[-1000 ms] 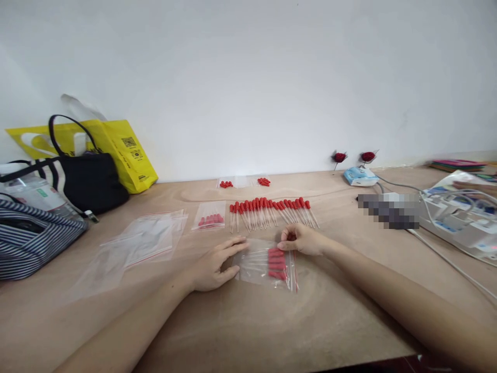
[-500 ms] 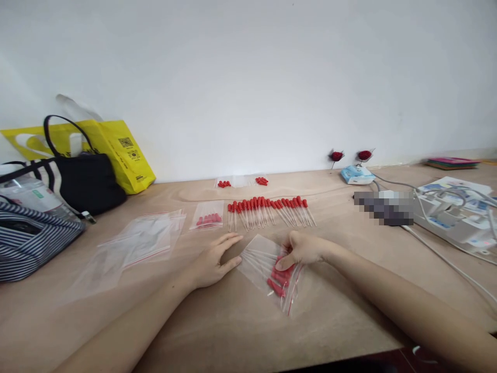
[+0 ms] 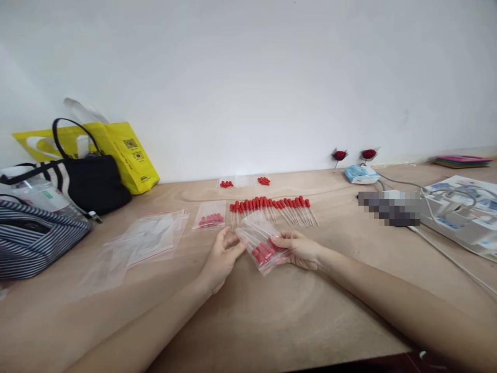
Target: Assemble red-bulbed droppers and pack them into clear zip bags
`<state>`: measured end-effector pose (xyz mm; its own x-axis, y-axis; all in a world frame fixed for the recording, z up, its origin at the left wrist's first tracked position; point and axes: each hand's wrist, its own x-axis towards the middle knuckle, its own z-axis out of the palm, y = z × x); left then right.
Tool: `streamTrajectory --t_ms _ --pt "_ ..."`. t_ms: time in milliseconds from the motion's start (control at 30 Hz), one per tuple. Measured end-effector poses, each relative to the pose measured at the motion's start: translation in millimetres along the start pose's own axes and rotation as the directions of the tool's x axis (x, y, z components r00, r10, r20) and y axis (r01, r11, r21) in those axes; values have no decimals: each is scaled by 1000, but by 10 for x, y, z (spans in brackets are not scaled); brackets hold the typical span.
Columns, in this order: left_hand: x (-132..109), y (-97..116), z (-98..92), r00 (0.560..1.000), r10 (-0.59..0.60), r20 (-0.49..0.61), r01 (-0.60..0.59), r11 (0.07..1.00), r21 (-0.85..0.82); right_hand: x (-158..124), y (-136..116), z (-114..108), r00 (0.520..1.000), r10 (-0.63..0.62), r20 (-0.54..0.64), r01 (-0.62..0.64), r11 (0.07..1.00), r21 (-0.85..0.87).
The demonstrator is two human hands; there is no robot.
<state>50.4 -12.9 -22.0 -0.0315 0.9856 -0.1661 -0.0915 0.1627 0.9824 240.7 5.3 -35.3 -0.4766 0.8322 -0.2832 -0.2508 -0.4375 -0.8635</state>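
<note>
A clear zip-lock bag (image 3: 254, 228) holds several droppers with red rubber bulbs, the bulbs toward its red-striped end near me. My right hand (image 3: 298, 249) grips the bag's right side, thumb on top over the bulbs. At the left edge, my left hand (image 3: 225, 256) has its thumb and fingertips closed on the bag. The bag is tilted up off the table. Just behind it lies a row of loose droppers (image 3: 287, 204), bulbs pointing to the wall, partly hidden by the bag. Another bag with red-bulbed droppers (image 3: 212, 217) lies left of the row.
Flat clear zip-lock bags (image 3: 151, 238) lie on the left. More bags with red bulbs (image 3: 264, 181) rest by the wall. Handbags (image 3: 97, 181) and a yellow bag (image 3: 142, 171) stand far left. A tissue pack (image 3: 362, 175), cables and a power strip (image 3: 462, 220) are on the right.
The filled bag has been lifted from the table and turned, its red-striped end swinging left and up. My left hand has come to its left edge; my right hand still grips it.
</note>
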Motion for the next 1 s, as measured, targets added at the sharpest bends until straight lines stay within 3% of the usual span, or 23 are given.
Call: streamTrajectory --t_ms 100,167,233,400,467,567,700,800,900,1000 --pt "-40 -7 106 994 -95 54 99 992 -73 15 57 80 994 -70 79 70 998 2" --pt "-50 -10 135 996 -76 41 79 994 -78 7 91 105 985 -99 143 107 993 -50" --pt "-32 12 110 999 -38 17 39 997 -68 -10 113 88 983 -129 134 149 978 -150" --pt "246 285 -212 993 77 -90 -75 997 21 -34 124 -89 956 -288 58 284 856 -432" --pt "446 446 -385 991 87 -99 -81 995 61 -28 124 -148 948 -314 47 297 826 -479" --pt "754 638 -592 993 50 -110 -20 967 255 -20 131 -179 940 -339 27 298 783 -546" --pt "1047 714 -721 987 41 -157 28 909 416 -56 124 -160 892 -448 53 336 581 -741" --pt "1158 689 -772 975 110 -191 22 815 580 -109 86 -144 840 -507 195 410 356 -840" --pt "1171 675 -858 955 229 -189 -14 672 740 -146 49 -135 790 -515 331 483 191 -855" --pt "1055 687 -1028 933 326 -151 -47 528 848 -158 41 -134 765 -525 373 490 99 -866"
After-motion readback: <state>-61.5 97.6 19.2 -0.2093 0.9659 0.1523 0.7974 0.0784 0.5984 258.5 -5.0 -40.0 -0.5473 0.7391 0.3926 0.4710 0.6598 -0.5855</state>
